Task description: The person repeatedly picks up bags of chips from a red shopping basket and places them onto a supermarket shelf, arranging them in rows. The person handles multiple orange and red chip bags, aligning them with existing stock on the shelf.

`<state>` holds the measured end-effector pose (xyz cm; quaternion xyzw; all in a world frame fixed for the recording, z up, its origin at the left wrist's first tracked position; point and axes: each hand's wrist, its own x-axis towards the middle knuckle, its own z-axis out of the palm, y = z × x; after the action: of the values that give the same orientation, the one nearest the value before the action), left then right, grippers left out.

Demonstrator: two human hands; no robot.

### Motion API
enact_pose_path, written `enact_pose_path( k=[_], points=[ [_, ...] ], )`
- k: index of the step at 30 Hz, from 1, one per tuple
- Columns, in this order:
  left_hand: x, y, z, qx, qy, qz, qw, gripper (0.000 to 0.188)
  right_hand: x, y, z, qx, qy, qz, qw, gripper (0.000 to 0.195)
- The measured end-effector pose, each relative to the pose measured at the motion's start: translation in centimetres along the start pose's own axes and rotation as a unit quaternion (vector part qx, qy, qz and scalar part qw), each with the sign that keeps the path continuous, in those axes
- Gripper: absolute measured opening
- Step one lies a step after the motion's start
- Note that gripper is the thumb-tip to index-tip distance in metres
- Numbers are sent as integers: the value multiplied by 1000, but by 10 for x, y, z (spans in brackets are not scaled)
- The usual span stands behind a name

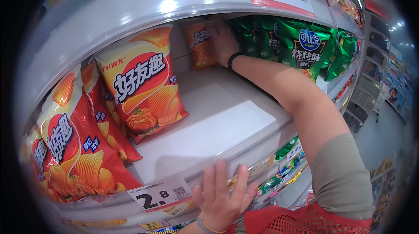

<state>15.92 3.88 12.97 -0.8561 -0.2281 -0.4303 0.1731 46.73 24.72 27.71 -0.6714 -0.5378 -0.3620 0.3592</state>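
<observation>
My right hand (223, 39), with a dark bead bracelet on its wrist, reaches deep into a shelf. It is at the right edge of an orange-red bag of potato chips (200, 49) standing at the back. Blur and shadow hide whether its fingers grip the bag. Lower down, my left hand (224, 198) is spread with nothing in it, its fingertips at the front edge of the shelf (209, 165). Left of the bare shelf board (222, 126) a large red and yellow chip bag (145, 86) stands upright.
More red chip bags (78, 145) lean at the left. Green Copico chip bags (304, 47) stand in a row on the right, beside my forearm. The upper shelf's edge (131, 5) overhangs my right hand. A price tag (163, 194) is fixed to the front rail, above lower shelves.
</observation>
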Motion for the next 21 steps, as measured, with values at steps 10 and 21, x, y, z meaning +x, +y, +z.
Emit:
enact_pose_path(
  k=[10,21],
  points=[
    [-1,0,1,11,1,4,1000,48,27,29,17,-51,-190,-47,979,83],
    [3,2,2,32,30,3,999,50,26,-3,-10,-182,-187,-77,962,74]
  ],
)
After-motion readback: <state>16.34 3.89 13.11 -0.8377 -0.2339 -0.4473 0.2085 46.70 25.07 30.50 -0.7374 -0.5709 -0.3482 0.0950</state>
